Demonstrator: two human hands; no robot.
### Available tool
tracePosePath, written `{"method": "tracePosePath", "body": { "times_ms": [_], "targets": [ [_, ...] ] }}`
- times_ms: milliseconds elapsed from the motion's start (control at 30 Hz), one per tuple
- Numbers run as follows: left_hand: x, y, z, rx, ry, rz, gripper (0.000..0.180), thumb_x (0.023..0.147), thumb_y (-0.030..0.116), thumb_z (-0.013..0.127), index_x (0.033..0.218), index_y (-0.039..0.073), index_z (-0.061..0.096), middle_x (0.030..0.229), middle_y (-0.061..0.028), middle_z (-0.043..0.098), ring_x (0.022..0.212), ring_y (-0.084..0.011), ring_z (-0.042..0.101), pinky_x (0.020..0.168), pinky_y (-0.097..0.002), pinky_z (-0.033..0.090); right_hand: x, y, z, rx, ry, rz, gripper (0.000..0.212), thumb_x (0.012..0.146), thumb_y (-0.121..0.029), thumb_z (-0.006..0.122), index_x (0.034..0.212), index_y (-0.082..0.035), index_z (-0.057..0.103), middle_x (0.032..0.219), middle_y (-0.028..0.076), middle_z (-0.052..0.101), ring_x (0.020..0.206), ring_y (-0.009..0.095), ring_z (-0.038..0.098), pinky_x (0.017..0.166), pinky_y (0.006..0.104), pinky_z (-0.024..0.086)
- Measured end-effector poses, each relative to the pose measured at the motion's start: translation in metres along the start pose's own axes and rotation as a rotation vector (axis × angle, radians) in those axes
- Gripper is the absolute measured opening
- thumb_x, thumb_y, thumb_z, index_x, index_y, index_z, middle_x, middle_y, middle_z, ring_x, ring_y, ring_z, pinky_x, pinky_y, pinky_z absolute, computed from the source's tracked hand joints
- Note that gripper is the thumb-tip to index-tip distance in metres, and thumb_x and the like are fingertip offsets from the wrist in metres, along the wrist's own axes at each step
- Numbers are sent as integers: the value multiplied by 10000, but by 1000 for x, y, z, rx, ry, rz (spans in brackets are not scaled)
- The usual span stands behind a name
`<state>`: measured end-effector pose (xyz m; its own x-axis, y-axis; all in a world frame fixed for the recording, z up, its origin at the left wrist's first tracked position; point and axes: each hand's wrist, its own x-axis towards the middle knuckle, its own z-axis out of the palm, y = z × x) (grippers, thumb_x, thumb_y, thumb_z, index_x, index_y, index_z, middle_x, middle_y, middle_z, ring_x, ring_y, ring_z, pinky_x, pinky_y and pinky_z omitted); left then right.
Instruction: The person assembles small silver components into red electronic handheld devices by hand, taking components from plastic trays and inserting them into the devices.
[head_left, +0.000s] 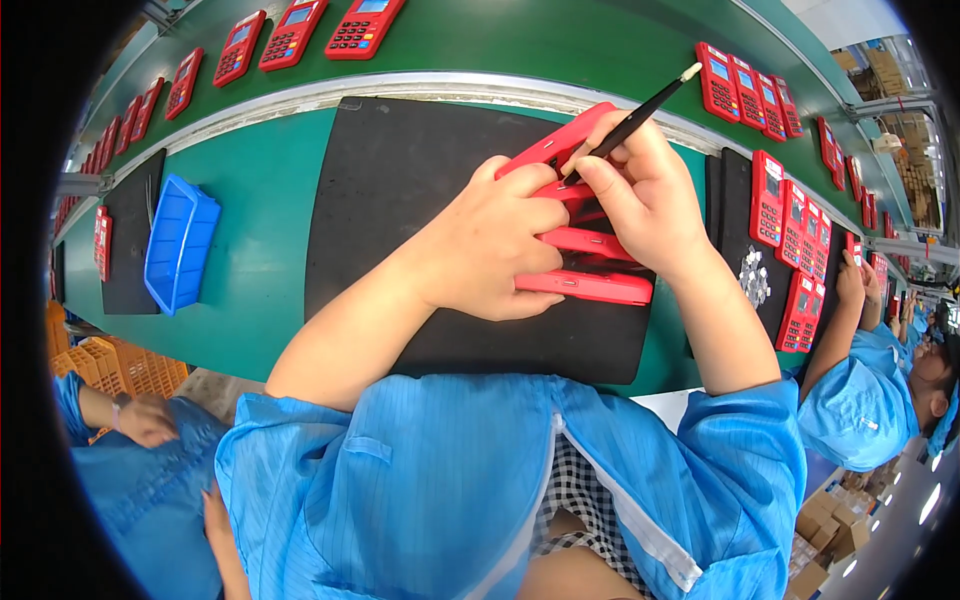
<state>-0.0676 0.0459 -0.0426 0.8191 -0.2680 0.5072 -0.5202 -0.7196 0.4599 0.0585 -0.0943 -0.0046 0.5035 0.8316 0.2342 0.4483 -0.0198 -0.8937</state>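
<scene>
Both forearms bare, rising from blue sleeves at lower edge, converging over mat centre. Left hand [490, 245] knuckles up, fingers curled in firm clasp. Right hand [640, 190] bent at wrist, thumb and forefinger pinched, probably pen-style grip.

A red plastic handheld terminal casing [556, 146] is tilted up on edge in the left hand [490, 245], its open side turned toward the person; below it lie more flat red plastic casings [590, 285], stacked on the black rubber mat [400, 180] on the green desk [255, 240]. A slim black brush with a pale tip [640, 115], pinched in the right hand [645, 195], slants up to the right, its lower end touching the raised casing.
</scene>
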Motion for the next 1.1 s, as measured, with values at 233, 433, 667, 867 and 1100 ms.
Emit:
{"method": "tracePosePath", "body": {
  "times_ms": [233, 433, 667, 867, 1100],
  "targets": [
    [-3, -1, -4, -2, 4, 12, 238, 546, 263, 781, 692, 124, 655, 914, -33, 578, 1068, -315, 485, 793, -458, 373, 5, -10, -5, -238, -141, -126, 171, 855, -12, 576, 1014, -38, 520, 851, 120, 609, 784, 280, 630, 695, 336, 501],
    [-5, -3, -4, -33, -4, -13, 238, 539, 255, 783, 681, 126, 643, 911, -25, 576, 1037, -308, 491, 780, -454, 373, 23, -7, -10, -226, -293, -128, 128, 865, -47, 577, 984, -45, 533, 834, 102, 607, 768, 252, 627, 696, 325, 497],
    [-3, -2, 0, 2, 78, 37, 220, 544, 290, 781, 574, 141, 622, 819, 0, 528, 966, -238, 476, 717, -422, 388, 37, 10, 0, -20, -104, -124, 106, 885, -17, 536, 983, -6, 495, 838, 80, 591, 770, 174, 605, 702, 283, 486],
    [-3, -1, -3, -37, -1, -6, 263, 506, 261, 792, 680, 140, 636, 923, -26, 574, 1033, -309, 495, 760, -461, 383, 40, 4, -5, -63, -172, -93, 125, 924, -2, 495, 1039, -12, 447, 885, 88, 606, 846, 137, 590, 779, 275, 490],
    [1, 0, -3, -46, -10, -27, 261, 508, 257, 791, 678, 141, 631, 932, -29, 575, 1031, -311, 495, 759, -455, 381, 49, -4, -10, -150, -209, -131, 99, 868, -30, 558, 953, -30, 506, 790, 95, 566, 724, 229, 593, 658, 322, 472]
  ]
}}
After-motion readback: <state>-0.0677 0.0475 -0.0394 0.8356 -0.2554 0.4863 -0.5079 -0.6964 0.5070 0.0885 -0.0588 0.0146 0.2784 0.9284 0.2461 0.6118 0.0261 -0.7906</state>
